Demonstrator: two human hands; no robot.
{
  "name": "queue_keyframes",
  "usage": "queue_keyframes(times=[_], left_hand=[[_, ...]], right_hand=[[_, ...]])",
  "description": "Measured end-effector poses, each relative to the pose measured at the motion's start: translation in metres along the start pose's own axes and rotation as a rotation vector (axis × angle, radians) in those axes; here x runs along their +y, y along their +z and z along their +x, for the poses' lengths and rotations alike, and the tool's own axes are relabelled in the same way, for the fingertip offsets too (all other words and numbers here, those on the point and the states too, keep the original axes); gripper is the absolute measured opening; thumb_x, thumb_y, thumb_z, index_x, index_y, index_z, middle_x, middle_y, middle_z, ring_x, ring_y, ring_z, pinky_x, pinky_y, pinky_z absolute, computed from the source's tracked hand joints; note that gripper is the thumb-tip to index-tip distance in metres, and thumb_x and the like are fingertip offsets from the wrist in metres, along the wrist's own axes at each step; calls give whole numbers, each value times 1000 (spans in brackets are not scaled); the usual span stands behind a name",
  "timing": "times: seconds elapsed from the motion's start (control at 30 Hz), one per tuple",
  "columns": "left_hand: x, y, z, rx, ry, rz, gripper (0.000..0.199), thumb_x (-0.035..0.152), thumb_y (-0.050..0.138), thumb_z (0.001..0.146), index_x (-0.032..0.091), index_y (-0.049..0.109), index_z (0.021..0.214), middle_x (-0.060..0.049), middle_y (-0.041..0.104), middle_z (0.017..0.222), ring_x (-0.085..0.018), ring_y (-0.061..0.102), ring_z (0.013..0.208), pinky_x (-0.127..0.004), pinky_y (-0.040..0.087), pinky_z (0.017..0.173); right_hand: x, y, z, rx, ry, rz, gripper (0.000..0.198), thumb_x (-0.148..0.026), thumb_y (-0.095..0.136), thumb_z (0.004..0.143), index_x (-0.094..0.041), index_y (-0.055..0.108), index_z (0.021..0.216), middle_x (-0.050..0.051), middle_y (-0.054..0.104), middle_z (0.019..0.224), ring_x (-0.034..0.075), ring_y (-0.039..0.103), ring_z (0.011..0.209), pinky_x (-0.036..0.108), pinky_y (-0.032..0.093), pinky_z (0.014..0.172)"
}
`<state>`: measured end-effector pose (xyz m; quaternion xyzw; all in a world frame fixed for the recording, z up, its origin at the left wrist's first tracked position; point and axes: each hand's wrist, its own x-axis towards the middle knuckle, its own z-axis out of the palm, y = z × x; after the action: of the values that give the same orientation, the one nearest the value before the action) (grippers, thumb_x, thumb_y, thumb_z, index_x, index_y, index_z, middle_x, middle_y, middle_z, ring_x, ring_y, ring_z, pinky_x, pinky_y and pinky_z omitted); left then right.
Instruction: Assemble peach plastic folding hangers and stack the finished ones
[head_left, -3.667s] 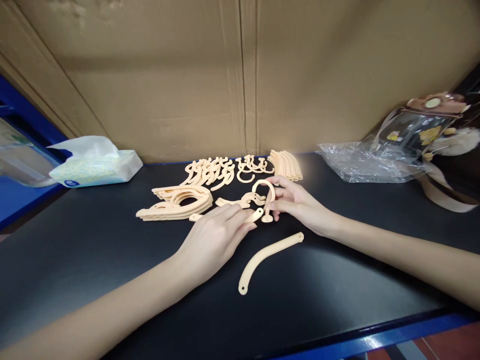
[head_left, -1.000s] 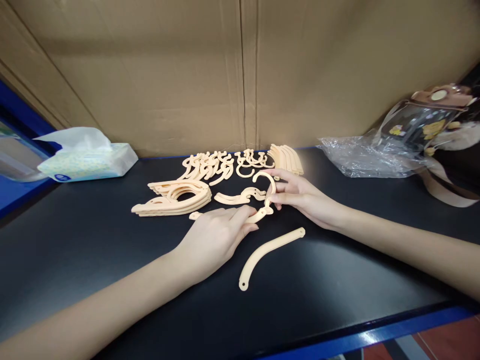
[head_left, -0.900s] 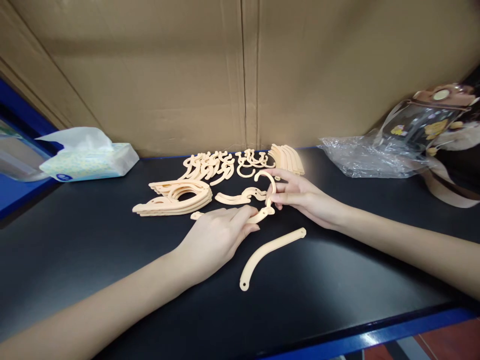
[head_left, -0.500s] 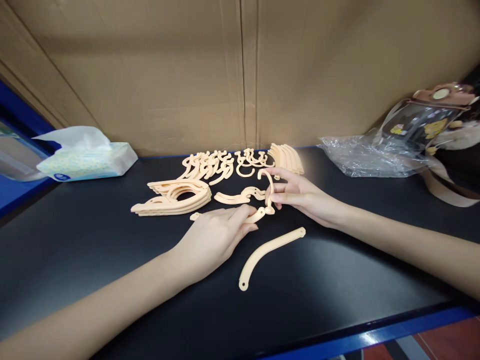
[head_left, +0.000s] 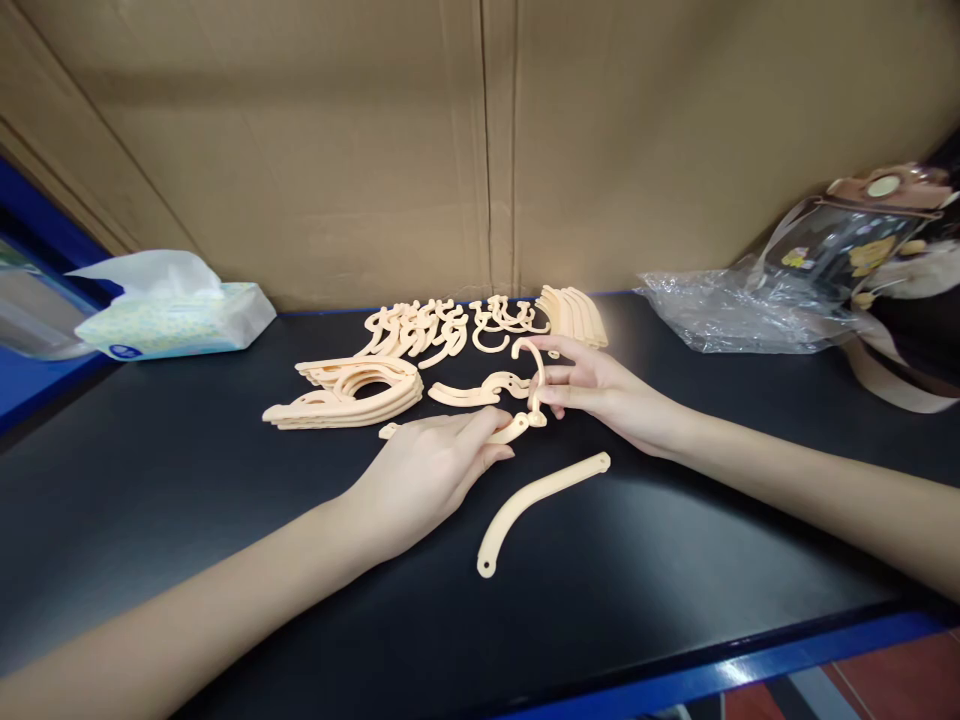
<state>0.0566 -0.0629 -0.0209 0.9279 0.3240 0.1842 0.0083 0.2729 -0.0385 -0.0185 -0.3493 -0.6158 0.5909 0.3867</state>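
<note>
Between the fingers of my left hand (head_left: pixel 431 470) is a cream plastic hanger arm (head_left: pixel 512 431), most of it hidden under the hand. My right hand (head_left: pixel 592 385) pinches a cream hanger hook (head_left: pixel 538 375), held upright with its curve at the top. The foot of the hook meets the holed end of the arm; whether they are joined I cannot tell. In front of both hands a loose curved hanger arm (head_left: pixel 536 495) lies on the black table. Just behind them rests another hanger piece with a hooked end (head_left: pixel 469 394).
Stacked folded hangers (head_left: pixel 360 405) lie left of my hands. Farther back are several hanger pieces (head_left: pixel 420 330), loose hooks (head_left: pixel 499 322) and stacked arms (head_left: pixel 576 316) near the cardboard wall (head_left: pixel 337 150). A tissue pack (head_left: pixel 180 320) stands left; a clear plastic bag (head_left: pixel 739 312) and bottle (head_left: pixel 844 240) sit right.
Almost nothing differs. The hook and the arm end have shifted very slightly left, with both hands keeping their grip.
</note>
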Motion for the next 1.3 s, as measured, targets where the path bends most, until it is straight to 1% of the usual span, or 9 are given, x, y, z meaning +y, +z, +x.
queue_keyframes(times=[0.23,0.5,0.77,0.97,1.3], left_hand=[[-2,2,0,16,6,34,14,26,40,98,17,51,99,-1,68,82,-17,64,69,-24,43,58],[-1,2,-1,4,-6,78,22,30,36,99,17,53,98,-2,69,81,-17,65,67,-25,43,57],[1,1,0,-2,-7,111,20,30,37,99,18,52,99,-2,69,80,-18,65,67,-24,42,56],[2,-1,0,-7,0,119,19,29,38,98,17,52,99,-2,69,81,-18,65,66,-25,43,56],[2,0,0,12,10,148,26,32,32,100,16,53,99,-3,70,81,-18,66,67,-25,44,56]], right_hand=[[0,0,-1,12,11,-35,48,-19,60,82,-20,40,126,-3,62,73,12,55,67,28,41,66],[2,0,-2,29,-46,-79,44,-22,62,81,-22,40,120,-3,61,77,12,55,69,26,44,60],[2,0,-3,66,-83,-124,44,-24,64,80,-23,41,117,-3,59,78,12,56,69,27,46,59],[2,0,-3,70,-78,-127,44,-23,63,80,-22,40,117,-4,59,76,12,56,68,27,46,61],[-1,1,-6,92,-58,-159,44,-23,63,80,-22,40,118,-4,60,73,12,56,66,29,47,63]])
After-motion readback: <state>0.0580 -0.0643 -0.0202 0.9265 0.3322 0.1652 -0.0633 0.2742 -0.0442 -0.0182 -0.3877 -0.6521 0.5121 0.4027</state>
